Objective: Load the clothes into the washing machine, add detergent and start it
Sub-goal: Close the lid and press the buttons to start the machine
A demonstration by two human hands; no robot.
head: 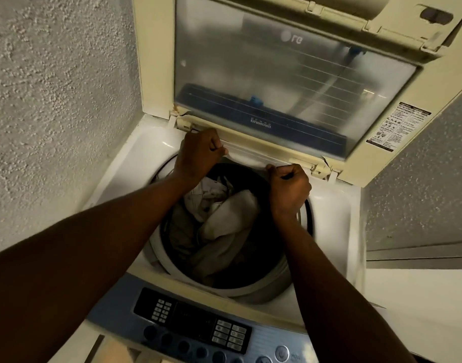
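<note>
A white top-loading washing machine [337,205] stands below me with its lid [277,74] raised upright at the back. Pale and grey clothes [224,224] lie piled in the round drum. At the drum's rear rim runs a long white detergent drawer [253,154]. My left hand [198,153] is closed on the drawer's left end. My right hand [290,187] is closed on its right end. Both forearms reach across the drum opening.
The blue control panel [198,326] with buttons and a dark display lies at the machine's near edge. A rough plastered wall [54,113] rises close on the left. A pale ledge [421,297] sits to the right of the machine.
</note>
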